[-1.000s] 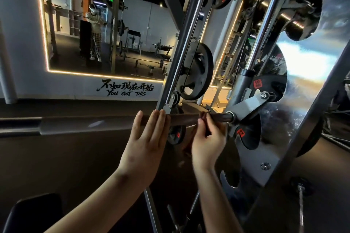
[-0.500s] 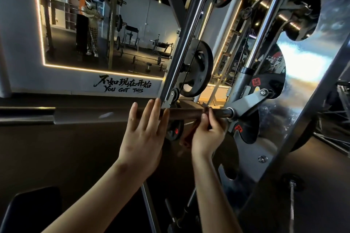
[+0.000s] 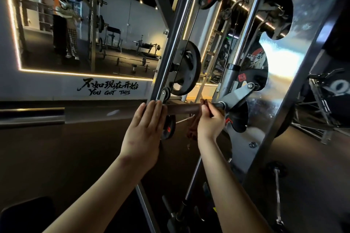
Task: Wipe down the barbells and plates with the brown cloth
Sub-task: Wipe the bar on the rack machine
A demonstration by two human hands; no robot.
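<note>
The left hand (image 3: 145, 128) lies flat-fingered on the smooth round barbell (image 3: 183, 108); the right hand (image 3: 210, 125) pinches the crumpled brown cloth (image 3: 192, 128) against it.

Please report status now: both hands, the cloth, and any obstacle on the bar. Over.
Left hand flat on the barbell, fingers straight. Right hand grips the brown cloth at the barbell. End bracket close on the right. Over.
</note>
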